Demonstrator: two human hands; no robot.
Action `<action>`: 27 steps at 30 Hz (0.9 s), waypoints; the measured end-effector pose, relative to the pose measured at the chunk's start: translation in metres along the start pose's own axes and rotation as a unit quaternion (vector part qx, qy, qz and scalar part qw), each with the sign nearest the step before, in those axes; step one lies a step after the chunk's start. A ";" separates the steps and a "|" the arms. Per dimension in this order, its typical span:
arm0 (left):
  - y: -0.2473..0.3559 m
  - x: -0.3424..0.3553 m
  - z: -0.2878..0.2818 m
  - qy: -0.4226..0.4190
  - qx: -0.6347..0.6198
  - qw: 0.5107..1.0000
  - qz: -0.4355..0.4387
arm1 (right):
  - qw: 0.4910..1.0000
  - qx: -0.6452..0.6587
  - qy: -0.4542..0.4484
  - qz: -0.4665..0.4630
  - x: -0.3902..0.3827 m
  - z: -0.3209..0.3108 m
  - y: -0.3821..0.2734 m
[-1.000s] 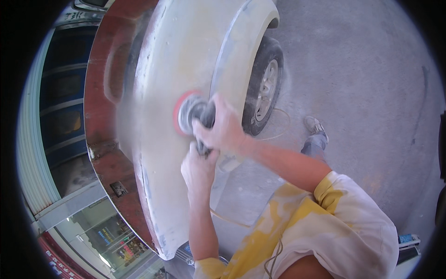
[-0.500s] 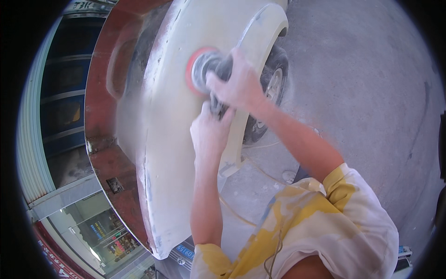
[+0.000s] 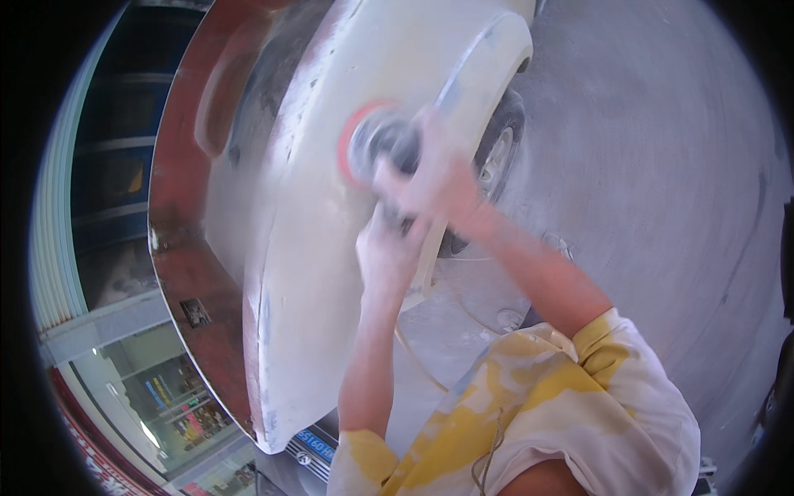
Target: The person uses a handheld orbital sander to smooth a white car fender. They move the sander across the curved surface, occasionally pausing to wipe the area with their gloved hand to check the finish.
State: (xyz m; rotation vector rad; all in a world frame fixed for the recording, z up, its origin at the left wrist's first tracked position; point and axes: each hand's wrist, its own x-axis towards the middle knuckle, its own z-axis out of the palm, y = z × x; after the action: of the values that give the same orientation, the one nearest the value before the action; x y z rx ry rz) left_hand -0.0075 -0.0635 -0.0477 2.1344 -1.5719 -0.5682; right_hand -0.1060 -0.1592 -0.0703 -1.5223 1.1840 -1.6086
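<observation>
Left hand (image 3: 387, 256) and right hand (image 3: 442, 182) have fingers (image 3: 395, 188) clasped round a blurred, red-edged sander (image 3: 385, 142) against the pale car panel (image 3: 314, 322); a blue plate (image 3: 314, 444) bears white characters.

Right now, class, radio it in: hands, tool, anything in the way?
Right hand over sander, left hand gripping its lower end. Sander blurred, red pad at pale car panel. Wheel off right, apart from pad.

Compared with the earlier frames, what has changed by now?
The disc sander moved farther up the cream car body panel, then slightly back; the right hand and left hand moved with it. Both hands still grip it; nothing was let go.
</observation>
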 end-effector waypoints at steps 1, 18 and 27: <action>0.018 0.018 0.006 0.017 -0.030 0.998 0.044 | 1.000 -0.002 -0.006 0.031 0.025 -0.007 0.011; -0.115 -0.153 -0.008 0.120 -0.092 0.988 0.045 | 0.990 0.059 -0.127 0.005 -0.181 0.028 -0.056; -0.010 -0.019 0.020 0.027 0.032 0.999 0.020 | 0.999 -0.030 -0.035 0.020 -0.016 -0.013 0.001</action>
State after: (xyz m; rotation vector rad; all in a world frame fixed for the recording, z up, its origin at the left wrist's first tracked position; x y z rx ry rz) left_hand -0.0159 -0.0447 -0.0682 2.1416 -1.6191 -0.4497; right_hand -0.1163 -0.1427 -0.0774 -1.5708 1.2264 -1.4938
